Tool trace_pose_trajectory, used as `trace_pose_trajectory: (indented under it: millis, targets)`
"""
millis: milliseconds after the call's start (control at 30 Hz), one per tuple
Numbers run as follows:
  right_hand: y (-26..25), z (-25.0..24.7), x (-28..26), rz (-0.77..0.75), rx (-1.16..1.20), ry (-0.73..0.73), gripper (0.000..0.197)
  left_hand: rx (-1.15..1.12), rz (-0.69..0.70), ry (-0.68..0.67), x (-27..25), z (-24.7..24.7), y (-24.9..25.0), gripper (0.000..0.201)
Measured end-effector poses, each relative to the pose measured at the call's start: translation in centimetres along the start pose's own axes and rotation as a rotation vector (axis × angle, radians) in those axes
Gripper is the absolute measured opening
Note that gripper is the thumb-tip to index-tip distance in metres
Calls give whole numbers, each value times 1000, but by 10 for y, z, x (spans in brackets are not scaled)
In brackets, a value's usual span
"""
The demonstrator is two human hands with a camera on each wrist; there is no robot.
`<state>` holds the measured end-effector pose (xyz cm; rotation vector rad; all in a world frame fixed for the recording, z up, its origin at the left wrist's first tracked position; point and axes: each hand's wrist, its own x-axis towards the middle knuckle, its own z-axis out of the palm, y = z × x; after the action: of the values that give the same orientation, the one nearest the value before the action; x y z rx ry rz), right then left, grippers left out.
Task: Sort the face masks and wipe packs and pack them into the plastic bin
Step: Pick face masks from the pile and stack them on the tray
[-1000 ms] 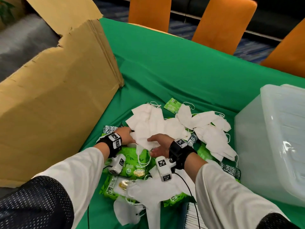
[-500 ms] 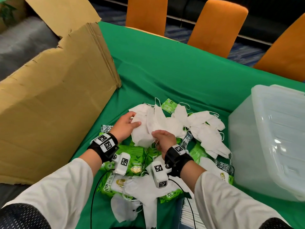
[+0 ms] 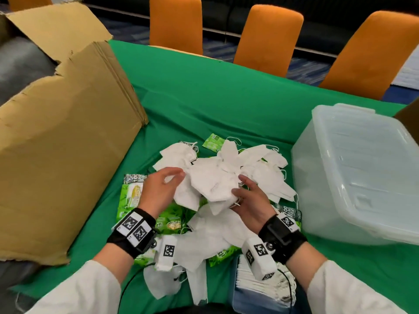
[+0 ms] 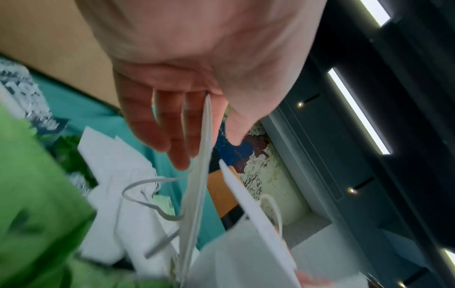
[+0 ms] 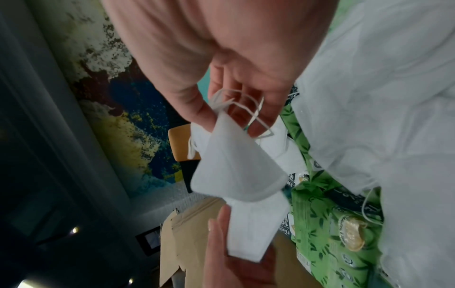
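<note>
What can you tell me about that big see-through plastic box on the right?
The plastic bin is a large tub of cloudy, translucent plastic with rounded corners and a ribbed lid on top. It stands on the green tablecloth at the table's right side, beside the heap of face masks. Neither hand touches it. What is inside cannot be made out.

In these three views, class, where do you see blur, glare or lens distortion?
Head view: sharp, with soft glare on the plastic bin lid and edges bowed by the wide lens. Left wrist view: motion blur smears the green wipe packs. Right wrist view: dark left side, slight blur.
</note>
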<state>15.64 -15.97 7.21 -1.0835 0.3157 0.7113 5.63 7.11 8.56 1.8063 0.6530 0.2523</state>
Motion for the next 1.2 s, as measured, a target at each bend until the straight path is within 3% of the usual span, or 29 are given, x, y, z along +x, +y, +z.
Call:
trace_pose_trajectory:
  millis: [67, 133, 267, 333, 400, 500, 567, 667, 800, 933, 1067, 1200]
  targets:
    - [1, -5, -10, -3, 19, -98, 45, -144, -99, -121, -19, 21, 3, 32]
    - [3, -8, -16, -5, -20, -141, 44, -370, -167, -152, -33, 40, 12, 25]
    - [1, -18, -25, 2, -124, 23, 19, -495, -137, 26, -37, 47, 24, 17]
    - [-4, -30, -25, 19, -146, 134, 11, -436, -84, 65, -33, 38, 25, 17]
    - [-9, -45, -22, 24, -238, 226, 17, -371, -36, 83, -32, 24, 27, 16]
    - [-15, -52, -28, 2, -327, 286, 49, -207, 64, 115, -36, 7, 26, 11]
    - [-19, -50, -35, -21, -348, 233, 73, -105, 136, 109, -45, 1, 28, 11]
    - [-20, -39, -44, -107, -393, 95, 86, 110, 331, 123, -57, 2, 31, 39]
    - [-19, -21, -53, -177, -472, -1, 94, 344, 664, 134, -72, 16, 48, 19]
    - [-17, -15, -65, -223, -511, -70, 112, 404, 781, 155, -79, 28, 56, 21]
    - [-18, -22, -75, -220, -418, -126, 112, 346, 821, 99, -92, 39, 68, 21]
    - [-29, -29, -84, -308, -470, -185, 78, 323, 834, -20, -102, 50, 76, 23]
